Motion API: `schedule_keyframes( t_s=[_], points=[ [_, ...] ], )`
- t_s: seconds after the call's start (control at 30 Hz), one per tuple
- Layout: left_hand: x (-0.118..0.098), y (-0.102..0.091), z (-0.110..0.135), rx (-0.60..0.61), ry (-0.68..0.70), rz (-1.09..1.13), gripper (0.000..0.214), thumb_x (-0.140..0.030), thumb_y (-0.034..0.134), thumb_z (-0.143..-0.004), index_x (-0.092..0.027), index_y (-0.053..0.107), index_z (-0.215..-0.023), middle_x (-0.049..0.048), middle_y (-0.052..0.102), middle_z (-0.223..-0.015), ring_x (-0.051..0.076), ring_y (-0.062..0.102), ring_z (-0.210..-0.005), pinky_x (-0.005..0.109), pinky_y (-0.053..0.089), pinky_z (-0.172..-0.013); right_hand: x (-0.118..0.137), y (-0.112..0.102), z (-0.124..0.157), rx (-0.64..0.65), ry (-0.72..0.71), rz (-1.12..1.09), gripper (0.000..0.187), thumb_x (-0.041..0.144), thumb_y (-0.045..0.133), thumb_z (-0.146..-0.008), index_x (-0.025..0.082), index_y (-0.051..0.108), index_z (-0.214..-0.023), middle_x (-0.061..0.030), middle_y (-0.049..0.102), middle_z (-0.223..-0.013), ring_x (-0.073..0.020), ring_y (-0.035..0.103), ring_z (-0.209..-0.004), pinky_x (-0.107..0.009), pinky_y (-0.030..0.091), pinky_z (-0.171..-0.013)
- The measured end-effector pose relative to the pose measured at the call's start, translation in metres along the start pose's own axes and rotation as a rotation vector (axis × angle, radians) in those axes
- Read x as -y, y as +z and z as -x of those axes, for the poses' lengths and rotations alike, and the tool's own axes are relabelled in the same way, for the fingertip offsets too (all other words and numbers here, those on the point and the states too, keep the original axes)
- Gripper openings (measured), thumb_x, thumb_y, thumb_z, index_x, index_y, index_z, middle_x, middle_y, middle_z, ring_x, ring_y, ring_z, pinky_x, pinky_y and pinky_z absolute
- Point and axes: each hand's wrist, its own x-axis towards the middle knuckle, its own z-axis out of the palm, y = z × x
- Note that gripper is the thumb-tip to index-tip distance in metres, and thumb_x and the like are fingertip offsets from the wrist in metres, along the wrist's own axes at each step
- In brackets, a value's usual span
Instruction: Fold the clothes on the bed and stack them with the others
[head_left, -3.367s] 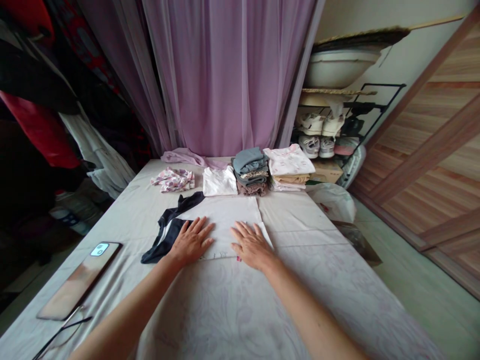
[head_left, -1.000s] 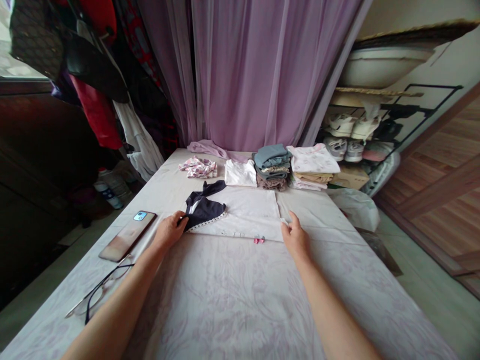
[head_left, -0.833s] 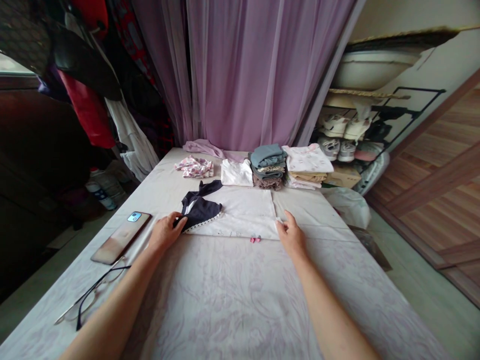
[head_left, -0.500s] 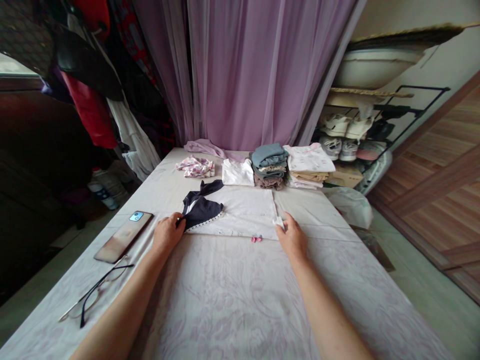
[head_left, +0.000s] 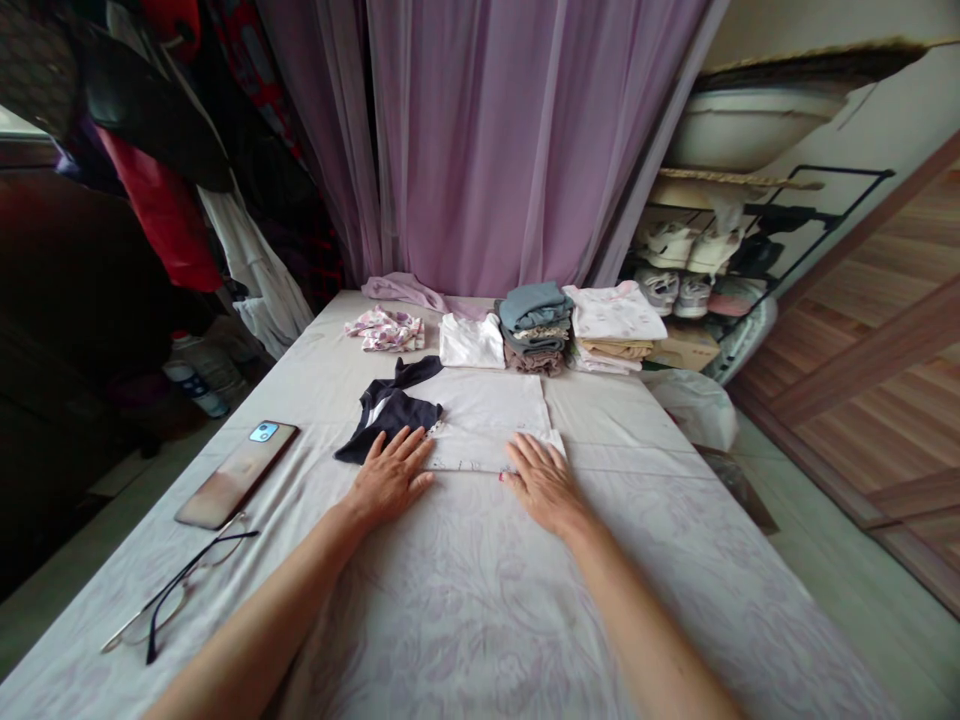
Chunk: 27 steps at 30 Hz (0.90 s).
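The left hand [head_left: 390, 480] and right hand [head_left: 544, 487] lie spread flat, smoothing the near folded edge of a white garment [head_left: 487, 420] at the middle of the sheet [head_left: 450, 610]; a dark garment [head_left: 390, 408] lies just beyond the left hand.

Location: domestic bedroom, indicated by a floral-sheeted bed [head_left: 465, 620], a sheer lilac curtain [head_left: 480, 150], hanging clothes [head_left: 161, 170] and a shoe rack [head_left: 690, 270]

Sheeted bed [head_left: 465, 620] with folded clothes [head_left: 534, 315]
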Motion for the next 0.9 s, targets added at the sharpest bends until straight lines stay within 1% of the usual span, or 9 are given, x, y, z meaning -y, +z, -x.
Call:
schedule_keyframes(
  t_s=[0.13, 0.27, 0.43, 0.5, 0.57, 0.63, 0.77, 0.83, 0.9],
  points=[
    [-0.001, -0.006, 0.002, 0.035, -0.05, -0.015, 0.059, -0.058, 0.034, -0.095, -0.032, 0.041, -0.148, 0.0074, 0.036, -0.157, 0.032, 0.028, -0.146, 0.06, 0.016, -0.116, -0.016, -0.003, 0.004, 0.045, 0.109, 0.02, 0.052, 0.038, 0.035, -0.098, 0.02, 0.043, -0.146, -0.0078, 0.034, -0.157, -0.0218, 0.028, -0.145, -0.049, 0.019, -0.118],
    [-0.005, -0.008, 0.001, 0.019, -0.089, -0.019, 0.061, -0.06, 0.037, -0.094, -0.031, 0.041, -0.148, 0.0087, 0.038, -0.156, 0.035, 0.028, -0.145, 0.065, 0.017, -0.114, -0.021, -0.001, 0.005, 0.007, 0.158, 0.016, 0.051, 0.039, 0.034, -0.098, 0.022, 0.044, -0.145, -0.0078, 0.036, -0.156, -0.0224, 0.03, -0.144, -0.05, 0.02, -0.116],
    [-0.006, -0.005, 0.0, -0.017, -0.124, -0.023, 0.066, -0.061, 0.04, -0.092, -0.029, 0.039, -0.149, 0.0102, 0.039, -0.155, 0.035, 0.028, -0.145, 0.063, 0.016, -0.115, -0.018, 0.002, 0.006, -0.063, 0.176, 0.038, 0.051, 0.039, 0.036, -0.098, 0.022, 0.045, -0.145, -0.0098, 0.035, -0.157, -0.0251, 0.028, -0.145, -0.052, 0.018, -0.116],
    [-0.006, -0.004, 0.0, -0.028, -0.128, -0.02, 0.065, -0.061, 0.041, -0.092, -0.029, 0.04, -0.148, 0.01, 0.039, -0.155, 0.035, 0.028, -0.145, 0.062, 0.016, -0.115, -0.018, 0.002, 0.006, -0.056, 0.196, 0.032, 0.049, 0.039, 0.037, -0.098, 0.023, 0.047, -0.143, -0.0097, 0.036, -0.156, -0.0255, 0.028, -0.145, -0.054, 0.019, -0.115],
    [-0.005, -0.004, 0.001, -0.039, -0.129, -0.013, 0.064, -0.061, 0.042, -0.091, -0.03, 0.042, -0.147, 0.0095, 0.04, -0.154, 0.035, 0.029, -0.144, 0.061, 0.017, -0.115, -0.018, 0.002, 0.004, -0.05, 0.218, 0.019, 0.046, 0.038, 0.037, -0.098, 0.025, 0.052, -0.139, -0.0092, 0.042, -0.153, -0.0255, 0.032, -0.143, -0.055, 0.02, -0.114],
    [-0.005, -0.004, 0.001, -0.051, -0.125, -0.006, 0.064, -0.06, 0.044, -0.091, -0.029, 0.043, -0.146, 0.0093, 0.042, -0.153, 0.035, 0.03, -0.144, 0.06, 0.019, -0.116, -0.017, 0.0, 0.001, -0.09, 0.231, 0.008, 0.042, 0.034, 0.037, -0.098, 0.025, 0.057, -0.133, -0.0095, 0.048, -0.148, -0.0257, 0.037, -0.14, -0.056, 0.02, -0.113],
    [-0.006, -0.005, 0.003, -0.082, -0.12, 0.026, 0.058, -0.054, 0.042, -0.094, -0.024, 0.048, -0.143, 0.0099, 0.046, -0.151, 0.031, 0.035, -0.142, 0.054, 0.023, -0.117, -0.009, -0.004, -0.013, -0.232, 0.192, -0.036, 0.037, 0.029, 0.041, -0.095, 0.023, 0.064, -0.124, -0.0097, 0.059, -0.137, -0.0255, 0.046, -0.132, -0.051, 0.026, -0.112],
    [-0.003, -0.005, 0.006, -0.108, -0.129, 0.057, 0.054, -0.05, 0.039, -0.096, -0.022, 0.051, -0.14, 0.0101, 0.05, -0.147, 0.029, 0.039, -0.14, 0.051, 0.026, -0.117, -0.001, -0.005, -0.025, -0.253, 0.13, -0.066, 0.035, 0.026, 0.046, -0.092, 0.022, 0.067, -0.119, -0.0098, 0.062, -0.134, -0.0243, 0.05, -0.128, -0.045, 0.031, -0.111],
    [0.003, -0.006, 0.01, -0.139, -0.139, 0.085, 0.051, -0.048, 0.038, -0.097, -0.021, 0.055, -0.137, 0.0099, 0.055, -0.143, 0.029, 0.042, -0.138, 0.052, 0.027, -0.116, 0.007, -0.006, -0.039, -0.235, 0.063, -0.101, 0.033, 0.023, 0.048, -0.09, 0.021, 0.069, -0.115, -0.0093, 0.064, -0.13, -0.0225, 0.054, -0.124, -0.039, 0.037, -0.108]
  ],
)
